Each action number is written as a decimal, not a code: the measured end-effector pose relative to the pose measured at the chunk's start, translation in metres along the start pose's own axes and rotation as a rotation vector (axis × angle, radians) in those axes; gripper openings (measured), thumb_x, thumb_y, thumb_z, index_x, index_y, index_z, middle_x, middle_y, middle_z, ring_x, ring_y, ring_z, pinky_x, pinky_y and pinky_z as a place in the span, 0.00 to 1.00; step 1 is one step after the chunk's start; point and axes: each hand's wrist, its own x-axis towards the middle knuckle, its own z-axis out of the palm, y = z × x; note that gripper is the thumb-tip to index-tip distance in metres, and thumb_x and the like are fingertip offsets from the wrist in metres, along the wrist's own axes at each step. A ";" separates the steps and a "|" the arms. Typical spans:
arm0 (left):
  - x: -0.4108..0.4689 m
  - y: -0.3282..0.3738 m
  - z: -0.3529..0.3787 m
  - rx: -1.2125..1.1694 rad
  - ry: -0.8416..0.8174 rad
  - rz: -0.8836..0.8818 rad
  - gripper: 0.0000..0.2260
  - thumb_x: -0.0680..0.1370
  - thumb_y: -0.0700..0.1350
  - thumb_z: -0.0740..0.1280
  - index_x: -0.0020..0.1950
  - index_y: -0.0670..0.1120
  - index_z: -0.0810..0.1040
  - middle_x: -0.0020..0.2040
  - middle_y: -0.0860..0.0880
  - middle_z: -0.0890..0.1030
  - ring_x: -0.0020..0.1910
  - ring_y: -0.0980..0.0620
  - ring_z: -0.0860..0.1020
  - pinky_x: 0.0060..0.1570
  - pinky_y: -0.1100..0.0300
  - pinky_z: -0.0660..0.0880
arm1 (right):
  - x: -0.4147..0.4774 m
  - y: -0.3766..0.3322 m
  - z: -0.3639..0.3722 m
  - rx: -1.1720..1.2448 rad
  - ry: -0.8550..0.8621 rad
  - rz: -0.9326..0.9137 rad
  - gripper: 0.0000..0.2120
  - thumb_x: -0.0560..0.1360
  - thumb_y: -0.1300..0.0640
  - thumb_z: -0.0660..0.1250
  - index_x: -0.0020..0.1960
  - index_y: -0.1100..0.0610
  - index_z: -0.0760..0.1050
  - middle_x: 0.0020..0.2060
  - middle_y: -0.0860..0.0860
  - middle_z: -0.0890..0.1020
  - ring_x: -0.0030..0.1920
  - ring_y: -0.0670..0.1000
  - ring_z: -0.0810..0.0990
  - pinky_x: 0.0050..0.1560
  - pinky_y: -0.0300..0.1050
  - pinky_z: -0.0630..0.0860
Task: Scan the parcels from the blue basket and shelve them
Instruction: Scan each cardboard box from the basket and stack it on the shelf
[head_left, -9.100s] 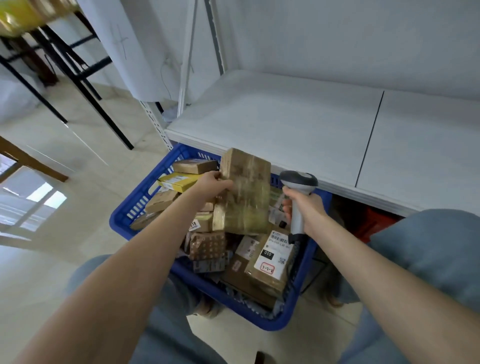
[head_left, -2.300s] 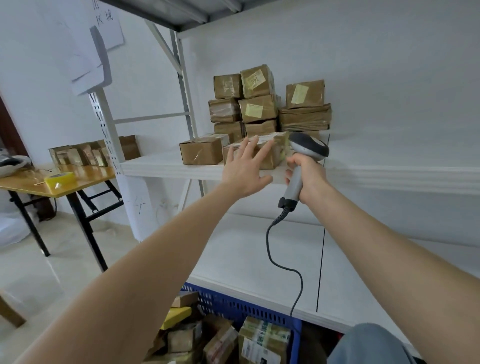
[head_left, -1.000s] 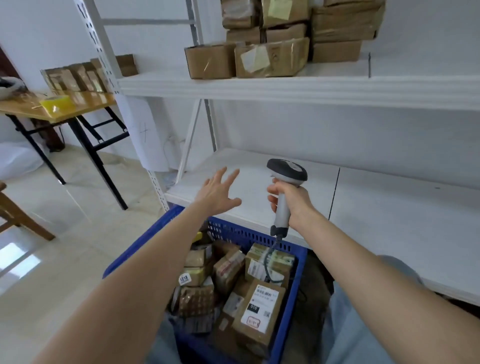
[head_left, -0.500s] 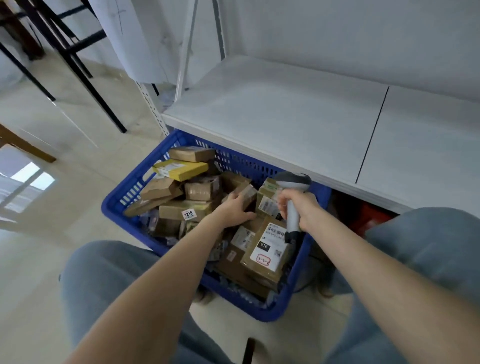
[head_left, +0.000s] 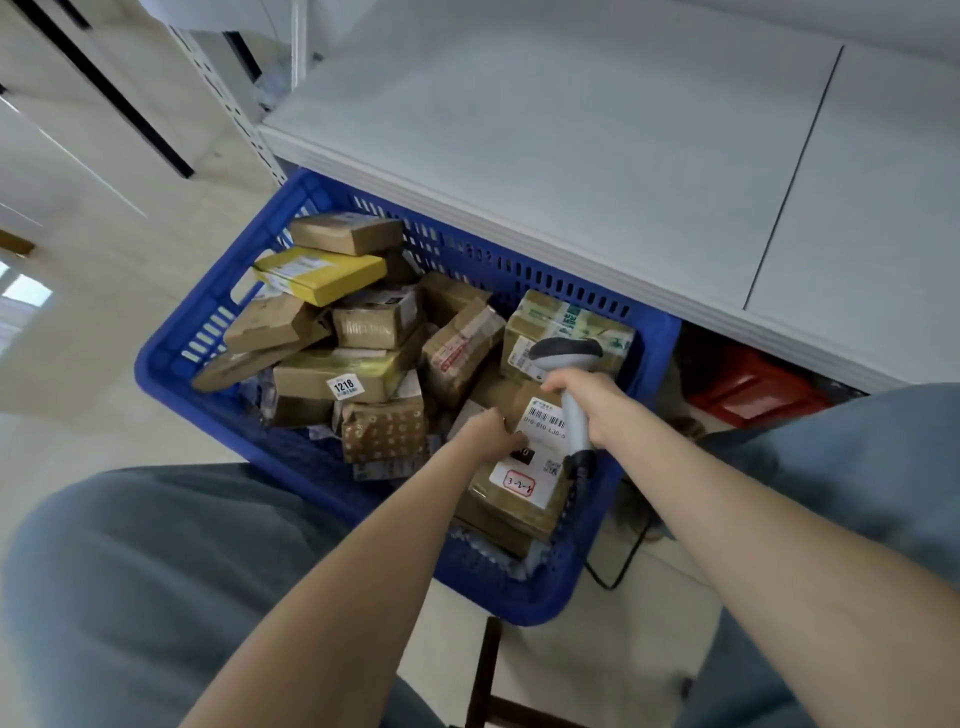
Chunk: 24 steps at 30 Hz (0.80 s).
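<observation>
The blue basket (head_left: 171, 358) stands on the floor in front of the low white shelf (head_left: 545, 135), filled with several cardboard parcels. My left hand (head_left: 488, 434) reaches into the basket's right side and grips the left edge of a brown parcel with a white barcode label (head_left: 524, 483). My right hand (head_left: 597, 405) holds the grey barcode scanner (head_left: 569, 364) by its handle, just above that same parcel, head pointing away from me. A yellow parcel (head_left: 319, 273) and a box labelled 1216 (head_left: 337, 376) lie further left.
A red object (head_left: 748, 389) sits under the shelf to the right of the basket. The scanner's black cable (head_left: 618, 566) trails over the floor. My knees in grey trousers (head_left: 156, 582) flank the basket. A dark stool leg (head_left: 480, 670) shows below.
My left hand has shifted right and nearer to me, from a parcel in the middle onto the labelled brown parcel. The view has tilted further down onto the basket.
</observation>
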 end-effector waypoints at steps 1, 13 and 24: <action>0.002 -0.002 -0.002 -0.036 0.012 -0.009 0.24 0.78 0.51 0.66 0.69 0.40 0.68 0.64 0.42 0.75 0.61 0.44 0.75 0.58 0.53 0.74 | 0.006 0.002 0.003 0.014 -0.010 0.005 0.41 0.54 0.55 0.74 0.66 0.61 0.69 0.55 0.61 0.79 0.53 0.62 0.80 0.57 0.61 0.77; 0.001 -0.024 -0.003 -0.485 -0.031 -0.187 0.24 0.80 0.50 0.63 0.71 0.38 0.67 0.65 0.41 0.75 0.63 0.42 0.74 0.59 0.53 0.73 | 0.010 0.018 0.014 0.042 0.067 -0.010 0.17 0.66 0.59 0.72 0.52 0.61 0.72 0.51 0.59 0.81 0.47 0.59 0.83 0.51 0.57 0.81; -0.034 -0.024 -0.046 -0.809 0.133 -0.126 0.24 0.78 0.50 0.67 0.70 0.43 0.67 0.61 0.43 0.77 0.49 0.49 0.78 0.48 0.55 0.77 | -0.029 0.002 0.007 0.213 -0.185 -0.087 0.16 0.71 0.61 0.71 0.58 0.59 0.77 0.46 0.60 0.85 0.46 0.59 0.84 0.42 0.53 0.81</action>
